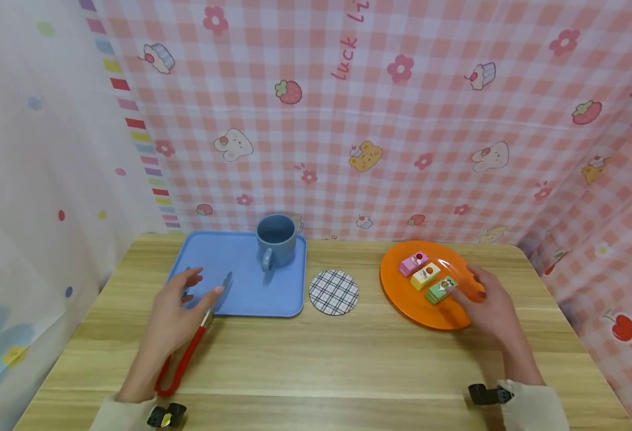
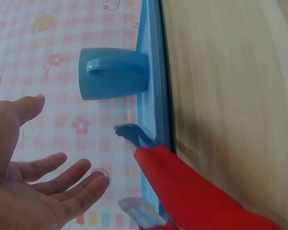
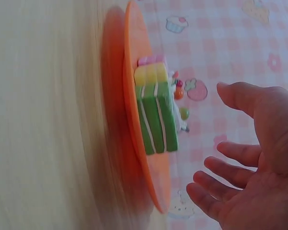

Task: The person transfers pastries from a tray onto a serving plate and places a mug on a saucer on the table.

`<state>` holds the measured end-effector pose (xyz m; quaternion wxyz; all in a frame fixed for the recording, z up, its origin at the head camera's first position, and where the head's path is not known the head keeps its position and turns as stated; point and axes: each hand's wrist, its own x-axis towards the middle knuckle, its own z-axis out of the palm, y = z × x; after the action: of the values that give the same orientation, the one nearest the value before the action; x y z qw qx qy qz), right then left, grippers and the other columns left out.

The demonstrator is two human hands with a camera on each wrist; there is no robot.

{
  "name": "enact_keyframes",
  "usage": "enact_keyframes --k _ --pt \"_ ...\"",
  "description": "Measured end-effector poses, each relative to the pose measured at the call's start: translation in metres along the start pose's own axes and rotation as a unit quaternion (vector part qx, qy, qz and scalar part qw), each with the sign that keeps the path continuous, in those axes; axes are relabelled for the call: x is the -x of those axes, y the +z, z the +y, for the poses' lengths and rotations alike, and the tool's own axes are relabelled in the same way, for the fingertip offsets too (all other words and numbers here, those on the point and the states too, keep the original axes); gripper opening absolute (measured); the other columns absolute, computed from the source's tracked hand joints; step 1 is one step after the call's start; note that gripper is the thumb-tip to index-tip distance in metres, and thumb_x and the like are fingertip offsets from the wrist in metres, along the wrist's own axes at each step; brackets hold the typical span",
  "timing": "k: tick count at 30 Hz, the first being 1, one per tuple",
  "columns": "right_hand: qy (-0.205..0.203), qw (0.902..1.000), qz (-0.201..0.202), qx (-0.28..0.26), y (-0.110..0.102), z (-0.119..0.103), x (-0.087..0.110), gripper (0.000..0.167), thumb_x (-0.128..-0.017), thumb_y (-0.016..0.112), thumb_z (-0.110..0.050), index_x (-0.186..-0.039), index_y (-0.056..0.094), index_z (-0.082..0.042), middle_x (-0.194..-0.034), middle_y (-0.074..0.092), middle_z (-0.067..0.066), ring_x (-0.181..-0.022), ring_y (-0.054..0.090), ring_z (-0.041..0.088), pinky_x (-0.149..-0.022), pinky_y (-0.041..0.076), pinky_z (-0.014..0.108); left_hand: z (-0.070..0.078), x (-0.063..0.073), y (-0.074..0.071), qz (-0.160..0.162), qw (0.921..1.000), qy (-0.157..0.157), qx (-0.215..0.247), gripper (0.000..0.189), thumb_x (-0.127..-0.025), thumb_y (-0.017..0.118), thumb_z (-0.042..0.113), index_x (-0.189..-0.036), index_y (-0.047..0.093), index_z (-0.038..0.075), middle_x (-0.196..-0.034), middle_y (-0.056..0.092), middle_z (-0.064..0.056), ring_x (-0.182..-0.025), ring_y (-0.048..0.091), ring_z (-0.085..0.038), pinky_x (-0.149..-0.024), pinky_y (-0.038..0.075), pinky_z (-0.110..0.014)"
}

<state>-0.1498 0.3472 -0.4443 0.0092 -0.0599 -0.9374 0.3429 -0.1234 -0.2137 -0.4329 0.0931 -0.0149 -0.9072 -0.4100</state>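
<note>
My left hand point(image 1: 173, 314) hovers over red-handled tongs point(image 1: 184, 359), fingers apart and holding nothing. The tongs lean across the front edge of a blue tray point(image 1: 213, 251), their grey tips over it and their handles on the table. A blue-grey mug point(image 1: 276, 248) stands upright at the tray's back right. To the right, my right hand point(image 1: 488, 305) is above the rim of an orange plate point(image 1: 402, 308), relaxed and holding nothing. A pink cake piece point(image 1: 413, 264), a yellow one point(image 1: 425, 276) and a green one point(image 3: 158, 120) sit in a row on that plate.
Between tray and plate lies a round checked coaster point(image 1: 334, 292). All of it is on a wooden table point(image 1: 316, 371). A pink checked cloth point(image 1: 327, 137) hangs behind the table and down its right side; a white patterned cloth point(image 1: 25, 167) hangs at left.
</note>
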Motion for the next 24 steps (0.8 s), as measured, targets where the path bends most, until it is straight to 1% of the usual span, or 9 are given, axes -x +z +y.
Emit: enact_keyframes --k 2,6,10,12,16,19,24 --pt "-0.007 1.0 -0.002 0.004 0.002 -0.004 0.0 0.091 -0.096 0.064 -0.055 -0.16 0.028 -0.002 -0.157 0.032 0.034 -0.14 0.035 0.054 -0.11 0.036 0.069 0.001 -0.002 0.003 0.004 0.9999 0.008 0.007 0.072 -0.098 0.068 0.043 -0.15 0.044 0.0 -0.143 0.055 -0.027 -0.131 0.054 -0.044 -0.102 0.049 -0.059" --pt "-0.019 0.9998 -0.006 0.003 0.008 -0.013 0.0 0.091 -0.096 0.066 -0.054 -0.161 0.026 -0.005 -0.16 0.031 0.032 -0.14 0.036 0.053 -0.111 0.035 0.069 0.004 -0.007 0.009 0.005 0.9997 0.015 0.018 0.071 -0.098 0.068 0.043 -0.15 0.044 0.002 -0.144 0.055 -0.025 -0.131 0.054 -0.042 -0.103 0.05 -0.058" --pt "-0.038 0.9992 -0.007 -0.001 0.014 -0.02 0.001 0.088 -0.096 0.069 -0.049 -0.16 0.029 -0.004 -0.161 0.03 0.031 -0.14 0.037 0.054 -0.111 0.034 0.07 0.008 -0.011 0.013 -0.011 0.9994 0.012 0.032 0.07 -0.098 0.067 0.044 -0.15 0.044 0.003 -0.146 0.054 -0.022 -0.134 0.052 -0.04 -0.105 0.049 -0.057" --pt "-0.046 0.9989 -0.009 -0.001 0.018 -0.023 0.002 0.088 -0.095 0.069 -0.049 -0.159 0.03 -0.005 -0.161 0.03 0.03 -0.141 0.035 0.053 -0.111 0.032 0.072 0.01 -0.013 0.015 -0.018 0.9989 0.011 0.043 0.07 -0.098 0.068 0.043 -0.151 0.044 0.004 -0.147 0.054 -0.021 -0.135 0.051 -0.039 -0.106 0.048 -0.057" --pt "-0.08 0.9968 -0.004 0.0 0.026 -0.028 0.005 0.086 -0.094 0.071 -0.048 -0.158 0.033 -0.005 -0.161 0.031 0.029 -0.144 0.032 0.052 -0.112 0.029 0.074 0.01 -0.018 0.021 -0.022 0.9983 0.011 0.052 0.071 -0.097 0.069 0.043 -0.151 0.044 0.004 -0.146 0.055 -0.022 -0.135 0.051 -0.039 -0.107 0.048 -0.056" --pt "-0.106 0.9944 0.003 0.005 0.032 -0.031 0.007 0.084 -0.093 0.073 -0.045 -0.156 0.036 -0.004 -0.161 0.031 0.029 -0.145 0.031 0.052 -0.113 0.028 0.073 0.011 -0.022 0.026 -0.021 0.9983 0.013 0.053 0.072 -0.097 0.068 0.044 -0.152 0.043 0.005 -0.144 0.056 -0.021 -0.135 0.052 -0.038 -0.107 0.049 -0.055" --pt "-0.133 0.9908 0.011 0.021 0.044 -0.038 0.008 0.084 -0.091 0.076 -0.045 -0.155 0.039 -0.004 -0.162 0.032 0.026 -0.148 0.028 0.05 -0.116 0.025 0.071 0.011 -0.027 0.033 -0.024 0.9965 0.023 0.077 0.069 -0.098 0.069 0.041 -0.152 0.044 0.006 -0.144 0.057 -0.02 -0.137 0.052 -0.036 -0.107 0.049 -0.055"
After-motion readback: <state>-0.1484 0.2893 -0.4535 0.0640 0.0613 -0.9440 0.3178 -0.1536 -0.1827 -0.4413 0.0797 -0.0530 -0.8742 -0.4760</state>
